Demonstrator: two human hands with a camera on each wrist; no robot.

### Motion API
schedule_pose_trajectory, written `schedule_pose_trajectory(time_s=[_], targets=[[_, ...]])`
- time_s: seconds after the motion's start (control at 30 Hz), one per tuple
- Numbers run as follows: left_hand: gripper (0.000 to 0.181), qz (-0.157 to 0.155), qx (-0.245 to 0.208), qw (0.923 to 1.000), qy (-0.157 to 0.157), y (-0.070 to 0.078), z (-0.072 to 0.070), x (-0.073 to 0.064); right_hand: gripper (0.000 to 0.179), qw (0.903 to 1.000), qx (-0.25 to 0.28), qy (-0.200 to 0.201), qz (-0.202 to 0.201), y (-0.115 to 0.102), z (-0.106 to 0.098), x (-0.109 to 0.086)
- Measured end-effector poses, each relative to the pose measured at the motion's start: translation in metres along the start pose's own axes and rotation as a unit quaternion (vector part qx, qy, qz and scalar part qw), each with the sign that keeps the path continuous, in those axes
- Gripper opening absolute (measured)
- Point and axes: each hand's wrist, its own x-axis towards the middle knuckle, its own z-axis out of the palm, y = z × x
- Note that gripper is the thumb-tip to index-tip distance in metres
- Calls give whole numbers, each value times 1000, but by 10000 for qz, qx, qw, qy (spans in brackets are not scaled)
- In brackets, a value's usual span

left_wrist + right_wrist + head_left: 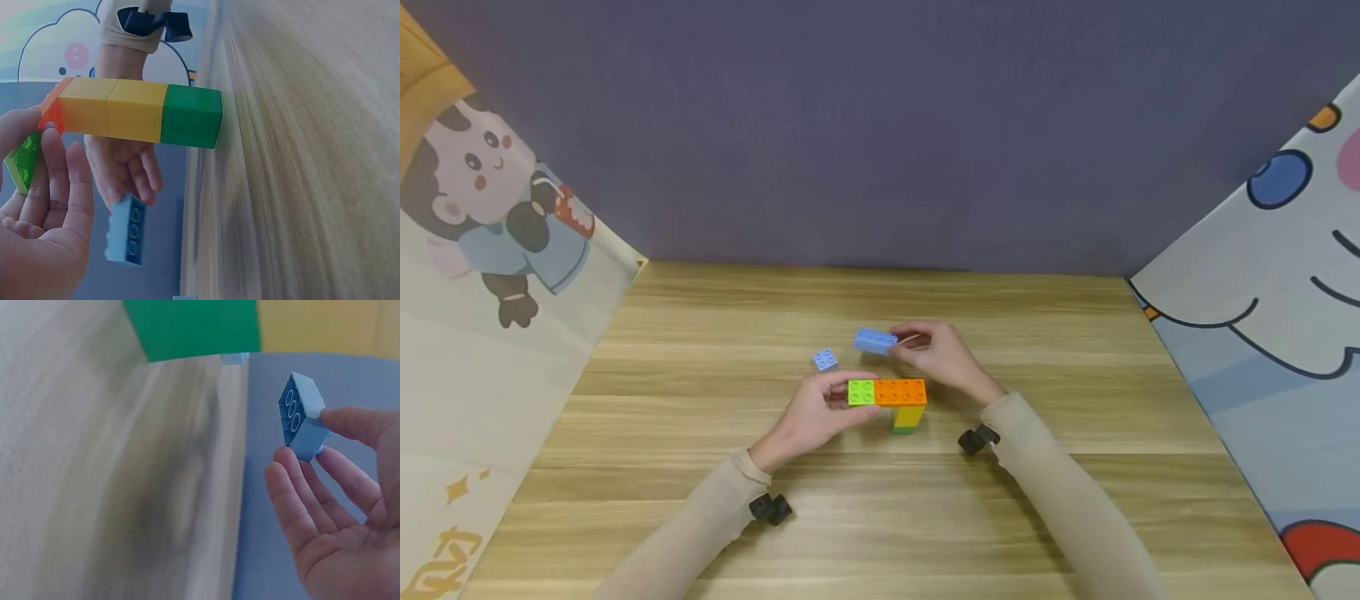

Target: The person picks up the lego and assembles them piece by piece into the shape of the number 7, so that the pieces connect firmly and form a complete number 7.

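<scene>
My left hand [808,412] pinches the lime green brick [861,392] at the left end of a built piece. Beside the lime brick on top lies a long orange brick [901,391]. Below its right end, two yellow bricks [112,107] and a green brick [192,116] form an upright column, the green one lowest, close over the table. My right hand [942,357] pinches one end of a long light blue brick [875,340], raised beyond the built piece. In the right wrist view, round tubes show on that brick's hollow underside [292,411].
A small square blue brick [824,359] sits on the wooden table [1000,517], left of the long blue one. A dark wall [880,150] rises behind the table, with cartoon-printed panels [505,217] at the sides. Both wrists wear black cameras [771,508].
</scene>
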Motion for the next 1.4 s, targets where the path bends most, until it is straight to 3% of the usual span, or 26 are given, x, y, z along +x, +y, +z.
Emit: schedule_pose_trajectory(time_s=[0.93, 1.4], targets=[[45, -65, 100, 9999, -3, 0, 1, 1, 34, 9974, 452, 274, -500, -43, -18, -49], [42, 89, -48, 9999, -73, -1, 2, 1, 35, 9938, 430, 236, -1000, -53, -14, -72]])
